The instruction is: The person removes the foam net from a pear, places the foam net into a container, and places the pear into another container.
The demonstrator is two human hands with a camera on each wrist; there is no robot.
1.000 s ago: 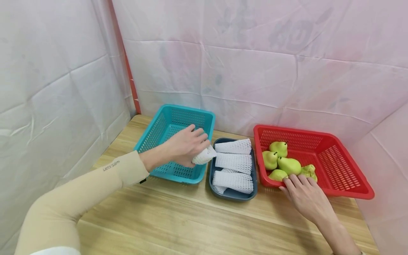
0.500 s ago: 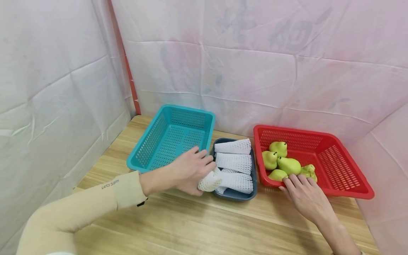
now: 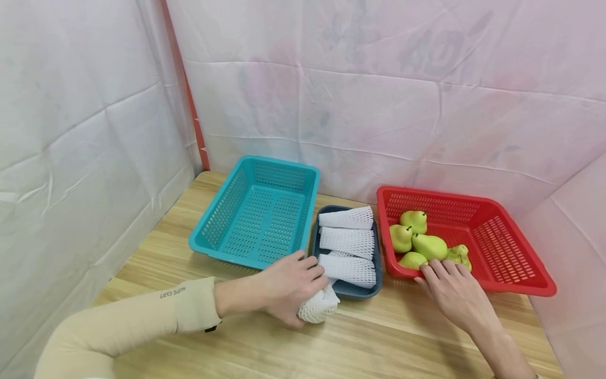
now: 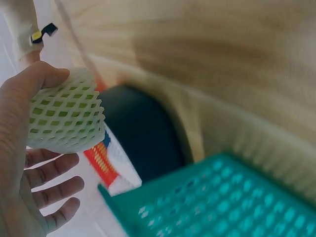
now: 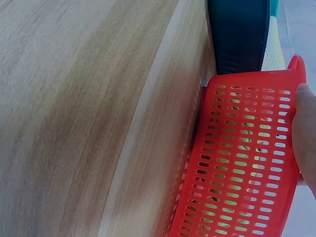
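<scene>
My left hand holds a pear in a white foam net over the table, close to the tray's near left corner. In the left wrist view, green fruit shows through the foam net, with the thumb lying on top of it. My right hand grips the near rim of the red basket, its fingers hooked over beside the pears. Several green pears lie in that basket's left part. In the right wrist view, the thumb lies against the rim.
A dark blue tray with several flat white foam nets stands between the baskets. Left of it is a teal basket with nothing in it. The wooden table backs onto hanging cloth.
My left hand has moved from over the teal basket toward the table's front, carrying the netted pear past the tray's near left corner. My right hand stays at the red basket's rim.
</scene>
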